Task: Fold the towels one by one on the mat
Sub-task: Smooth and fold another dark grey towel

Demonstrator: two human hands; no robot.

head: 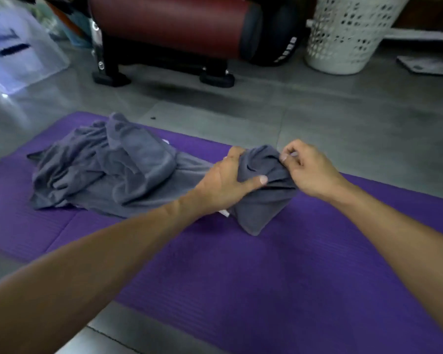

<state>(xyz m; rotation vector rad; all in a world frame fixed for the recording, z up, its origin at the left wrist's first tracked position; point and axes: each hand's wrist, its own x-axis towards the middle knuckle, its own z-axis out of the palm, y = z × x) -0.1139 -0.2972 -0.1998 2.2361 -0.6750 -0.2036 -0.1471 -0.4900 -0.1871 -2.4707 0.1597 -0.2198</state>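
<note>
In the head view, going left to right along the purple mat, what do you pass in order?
Pile of unfolded grey towels → left hand → bunched grey towel that both hands grip → right hand. All lie over the purple mat.

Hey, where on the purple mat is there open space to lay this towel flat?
The near part of the purple mat, between the forearms and below the held towel, is bare. A smaller bare strip lies at the left edge, in front of the towel pile. The mat's far left is crowded by that pile, and both hands grip the towel mid-mat.
</note>
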